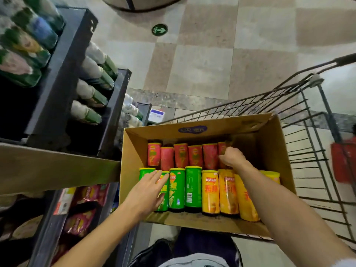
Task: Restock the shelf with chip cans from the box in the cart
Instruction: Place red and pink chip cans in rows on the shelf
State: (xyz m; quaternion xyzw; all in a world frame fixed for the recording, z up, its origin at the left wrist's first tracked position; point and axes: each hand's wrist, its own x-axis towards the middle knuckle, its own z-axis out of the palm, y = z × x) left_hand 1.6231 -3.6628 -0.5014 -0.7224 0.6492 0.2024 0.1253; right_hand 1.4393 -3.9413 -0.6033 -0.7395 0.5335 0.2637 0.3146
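Observation:
An open cardboard box (133,151) sits in a wire shopping cart (308,151). Inside lie several red chip cans (181,155) in the far row, with green cans (193,186) and yellow cans (211,191) in the near row. My left hand (148,189) lies flat with straight fingers on the leftmost green cans. My right hand (232,158) reaches to the far row and curls its fingers around the rightmost red can (222,149). The shelf (57,166) stands to the left of the cart.
The dark shelf unit (77,60) at the left holds bottles and cans on upper levels and pink snack bags (86,197) lower down. A tiled floor with a green arrow sticker (159,29) lies ahead. A red basket (344,162) stands at the right edge.

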